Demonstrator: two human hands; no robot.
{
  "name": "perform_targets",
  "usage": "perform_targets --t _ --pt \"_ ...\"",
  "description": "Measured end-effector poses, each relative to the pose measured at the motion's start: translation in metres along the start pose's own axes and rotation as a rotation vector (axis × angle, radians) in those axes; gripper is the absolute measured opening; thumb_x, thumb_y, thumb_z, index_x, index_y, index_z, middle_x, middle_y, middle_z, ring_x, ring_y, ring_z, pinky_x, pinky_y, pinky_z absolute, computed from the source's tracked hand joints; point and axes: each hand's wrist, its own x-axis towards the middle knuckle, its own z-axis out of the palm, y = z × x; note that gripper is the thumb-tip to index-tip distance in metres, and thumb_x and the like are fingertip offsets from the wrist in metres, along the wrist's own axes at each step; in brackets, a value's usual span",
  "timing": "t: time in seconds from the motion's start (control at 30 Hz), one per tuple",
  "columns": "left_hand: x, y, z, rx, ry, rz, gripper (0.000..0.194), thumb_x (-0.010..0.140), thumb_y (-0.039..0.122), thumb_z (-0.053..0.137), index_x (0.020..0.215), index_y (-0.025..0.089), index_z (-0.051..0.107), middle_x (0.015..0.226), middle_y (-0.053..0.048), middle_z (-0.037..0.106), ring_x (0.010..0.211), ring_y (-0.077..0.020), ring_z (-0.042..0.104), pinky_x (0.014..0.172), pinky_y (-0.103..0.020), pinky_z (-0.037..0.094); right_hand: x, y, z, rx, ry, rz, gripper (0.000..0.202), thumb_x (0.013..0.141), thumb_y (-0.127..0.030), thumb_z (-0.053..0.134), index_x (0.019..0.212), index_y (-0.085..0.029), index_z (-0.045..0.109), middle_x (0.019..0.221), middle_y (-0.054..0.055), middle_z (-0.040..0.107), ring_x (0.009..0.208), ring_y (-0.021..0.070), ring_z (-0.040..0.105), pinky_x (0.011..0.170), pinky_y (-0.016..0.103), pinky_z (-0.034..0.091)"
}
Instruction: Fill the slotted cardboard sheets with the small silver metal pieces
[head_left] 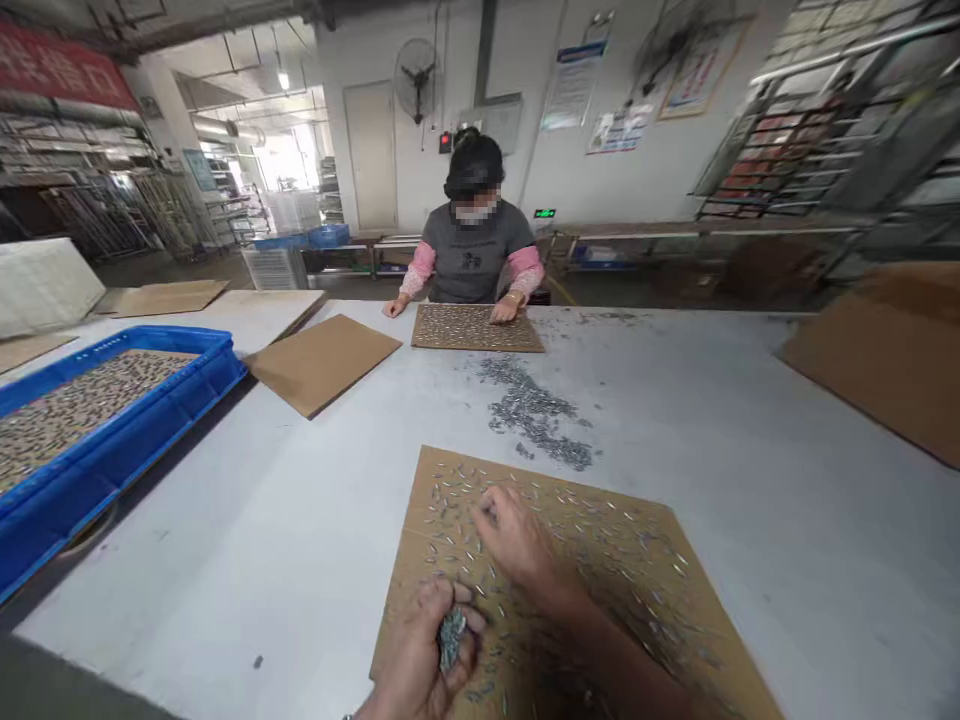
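I watched the left hand (416, 645) cup a clump of small metal pieces (451, 640), its fingers curled round them above the near edge of a cardboard sheet (411, 560). The right hand (517, 540) was over the middle of that sheet, fingers bent toward the thumb; I couldn't tell whether they pinched a piece. More pieces lay scattered across the cardboard, and a loose pile (540, 415) sat beyond it on the worktop (300, 520), toward a co-worker (472, 250).

My worry was the left palm: it faced partly sideways, so a loosened grip could spill the clump into a heap. A low right wrist or forearm could sweep laid pieces together, and a knocked sheet could slide them off the edge.

As for writing, a red banner (67, 65) carried large pale characters, too blurred for me to read. The wall poster (574, 85) had print too small to make out, and I could confirm no brand.
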Motion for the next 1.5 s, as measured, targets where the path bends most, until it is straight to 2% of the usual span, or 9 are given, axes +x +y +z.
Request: perform_targets --t 0.13,0.2,0.3,0.4,0.6,0.83,1.03,1.23,1.5 --pt "-0.002 -0.004 0.004 0.039 0.101 -0.031 0.064 0.070 0.070 0.082 0.102 0.018 0.064 0.079 -0.002 0.072 0.059 -0.0105 0.060 0.048 -0.017 0.036 -0.073 -0.007 -0.001 0.063 -0.159 -0.465 0.022 0.099 -0.021 0.048 0.086 -0.023 0.065 0.092 0.002 0.069 0.086 0.0175 0.061 0.078 0.031 0.041" --pt "-0.007 -0.007 0.009 0.052 0.066 -0.039 0.062 0.076 0.071 0.077 0.108 0.020 0.065 0.086 -0.002 0.072 0.067 -0.0119 0.064 0.052 -0.017 0.040 -0.098 -0.007 0.000 0.066 -0.142 -0.556 0.020 0.096 -0.017 0.050 0.099 -0.025 0.068 0.104 0.003 0.071 0.095 0.0200 0.061 0.085 0.033 0.042" --pt "-0.012 -0.013 0.017 0.061 -0.078 -0.050 0.065 0.078 0.075 0.072 0.109 0.018 0.066 0.073 0.001 0.065 0.055 -0.0098 0.057 0.045 -0.017 0.032 -0.116 -0.002 -0.004 0.104 -0.150 -0.537 0.021 0.091 -0.012 0.054 0.100 -0.025 0.068 0.108 0.003 0.072 0.099 0.0212 0.062 0.088 0.034 0.042" --pt "-0.010 -0.020 0.021 0.036 -0.138 -0.033 0.063 0.075 0.075 0.075 0.097 0.017 0.065 0.060 0.005 0.054 0.044 -0.0070 0.046 0.040 -0.017 0.021 -0.115 0.000 -0.017 0.189 -0.192 -0.488 0.017 0.087 -0.011 0.056 0.090 -0.024 0.066 0.099 0.002 0.070 0.095 0.0193 0.062 0.086 0.032 0.044" --pt "0.004 -0.021 0.016 0.020 -0.081 0.041 0.058 0.067 0.066 0.086 0.085 0.019 0.058 0.062 0.005 0.057 0.042 -0.0060 0.045 0.038 -0.018 0.022 -0.099 -0.002 -0.035 0.234 -0.124 -0.377 0.014 0.086 -0.013 0.053 0.083 -0.022 0.063 0.088 0.003 0.066 0.085 0.0188 0.062 0.074 0.030 0.044" --pt "0.015 -0.009 0.014 0.092 -0.302 0.062 0.054 0.073 0.067 0.082 0.075 0.020 0.054 0.044 0.006 0.048 0.033 -0.0041 0.029 0.035 -0.020 0.012 -0.085 0.010 -0.023 0.445 -0.110 -0.327 0.012 0.079 -0.013 0.059 0.074 -0.021 0.067 0.074 -0.001 0.062 0.067 0.0127 0.058 0.062 0.025 0.040" --pt "0.010 0.004 0.020 0.020 -0.267 -0.028 0.046 0.078 0.054 0.085 0.078 0.018 0.058 0.050 0.005 0.051 0.039 -0.0030 0.034 0.038 -0.017 0.015 -0.073 0.009 -0.025 0.625 -0.116 -0.245 0.014 0.072 -0.011 0.062 0.068 -0.021 0.070 0.064 -0.004 0.059 0.063 0.0111 0.056 0.060 0.023 0.038" --pt "0.016 0.005 0.018 -0.034 -0.271 0.013 0.043 0.075 0.046 0.090 0.075 0.017 0.058 0.060 0.004 0.055 0.043 -0.0020 0.036 0.039 -0.015 0.020 -0.066 0.002 -0.029 0.504 0.009 -0.252 0.013 0.075 -0.012 0.063 0.067 -0.020 0.068 0.069 -0.002 0.060 0.063 0.0106 0.054 0.060 0.024 0.037" --pt "0.020 0.017 0.020 0.052 -0.207 0.090 0.048 0.066 0.047 0.095 0.072 0.016 0.059 0.061 0.006 0.051 0.047 -0.0019 0.030 0.039 -0.015 0.015 -0.060 0.007 -0.027 0.497 -0.088 -0.260 0.012 0.079 -0.015 0.063 0.071 -0.021 0.071 0.071 -0.001 0.065 0.065 0.0123 0.058 0.062 0.024 0.040"
